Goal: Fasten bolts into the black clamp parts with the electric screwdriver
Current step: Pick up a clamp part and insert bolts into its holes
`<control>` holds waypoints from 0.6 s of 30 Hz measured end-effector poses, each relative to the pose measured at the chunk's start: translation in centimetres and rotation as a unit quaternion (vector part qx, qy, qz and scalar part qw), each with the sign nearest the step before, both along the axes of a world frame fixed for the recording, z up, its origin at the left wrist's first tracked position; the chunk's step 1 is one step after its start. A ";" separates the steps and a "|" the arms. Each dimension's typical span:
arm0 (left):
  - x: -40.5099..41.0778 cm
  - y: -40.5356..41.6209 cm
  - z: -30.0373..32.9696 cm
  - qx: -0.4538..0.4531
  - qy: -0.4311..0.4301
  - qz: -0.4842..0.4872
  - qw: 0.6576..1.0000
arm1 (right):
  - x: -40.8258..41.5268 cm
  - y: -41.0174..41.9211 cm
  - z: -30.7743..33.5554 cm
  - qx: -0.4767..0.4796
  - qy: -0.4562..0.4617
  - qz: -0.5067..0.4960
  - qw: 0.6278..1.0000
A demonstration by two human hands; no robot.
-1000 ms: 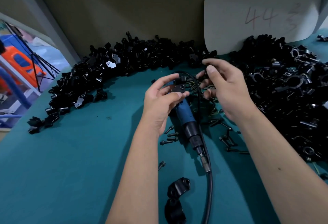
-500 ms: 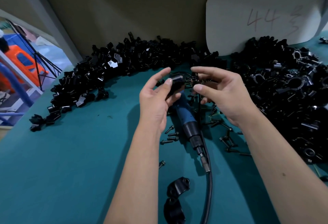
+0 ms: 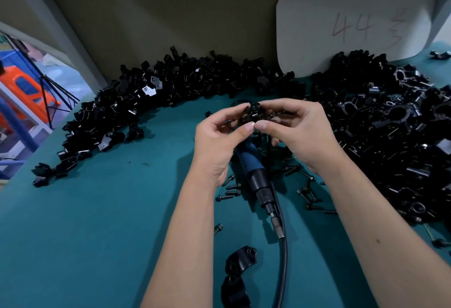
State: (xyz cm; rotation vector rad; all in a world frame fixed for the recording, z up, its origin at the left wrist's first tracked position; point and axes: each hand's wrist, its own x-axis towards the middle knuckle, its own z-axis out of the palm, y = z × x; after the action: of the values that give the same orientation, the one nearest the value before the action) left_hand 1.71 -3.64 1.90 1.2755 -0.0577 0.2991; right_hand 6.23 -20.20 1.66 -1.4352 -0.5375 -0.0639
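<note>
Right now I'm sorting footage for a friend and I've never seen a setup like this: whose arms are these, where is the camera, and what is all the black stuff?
There is no machine here. The camera sits on a person's head and looks down at their own two bare arms over a teal table.

The left hand and the right hand meet above the table and together pinch a small black clamp part; what exactly the fingers do to it is too small to tell.

Below the hands lies the electric screwdriver, blue and black, untouched, with a black cable running toward the viewer. Loose bolts are scattered around it. Two clamp halves lie near the bottom edge.

Along the back are big piles of black clamp parts, and a white board marked 44 leans against the wall.
</note>
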 end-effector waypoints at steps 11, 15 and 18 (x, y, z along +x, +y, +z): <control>-1.0 3.3 0.9 -0.019 0.032 0.029 0.999 | -1.7 4.5 -0.3 0.040 -0.009 -0.009 0.999; -1.1 3.5 0.8 -0.004 0.037 0.032 0.999 | -1.4 4.4 -0.7 0.030 -0.008 -0.059 0.998; -1.1 3.0 0.8 0.001 0.043 0.010 0.999 | -1.2 3.8 -1.0 0.008 -0.003 -0.056 0.998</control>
State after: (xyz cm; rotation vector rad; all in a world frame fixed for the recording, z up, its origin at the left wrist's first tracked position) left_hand 0.64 -0.63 2.67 1.2906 0.0282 0.2603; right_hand 5.07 -16.36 0.67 -1.4494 -0.4615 -0.1612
